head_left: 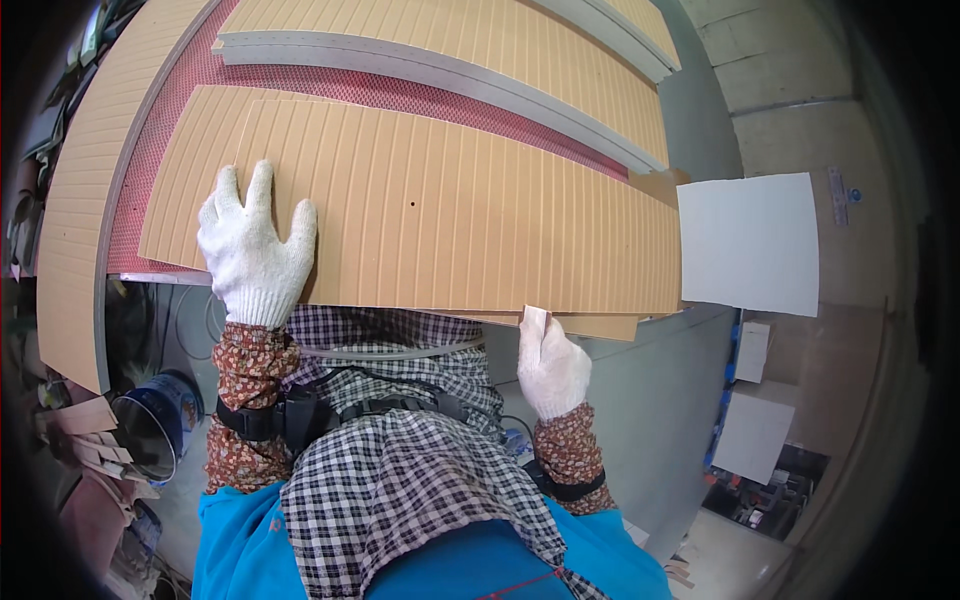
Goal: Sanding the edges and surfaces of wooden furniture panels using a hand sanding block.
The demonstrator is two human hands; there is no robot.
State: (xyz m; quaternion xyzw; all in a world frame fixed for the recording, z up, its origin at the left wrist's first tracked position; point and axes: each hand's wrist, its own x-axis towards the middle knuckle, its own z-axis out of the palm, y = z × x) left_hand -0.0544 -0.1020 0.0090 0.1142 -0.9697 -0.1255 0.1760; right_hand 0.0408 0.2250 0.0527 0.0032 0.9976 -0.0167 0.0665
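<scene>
A wide tan grooved board (pixel 450 210) lies across the work surface in front of me, with a small hole near its middle. My left hand (pixel 252 250), in a white knit glove, rests flat on the board's near left corner with fingers spread. My right hand (pixel 550 365), also gloved, grips the board's near edge from below, fingers tucked under it. A second, similar board edge (pixel 600 326) shows just beneath the top one at the right.
A red mesh mat (pixel 160 160) covers the table under the boards. More grooved boards (pixel 480 40) and a grey strip (pixel 420 65) lie farther back. A white sheet (pixel 750 245) sits at the right. A dark bucket (pixel 160 420) stands on the floor at left.
</scene>
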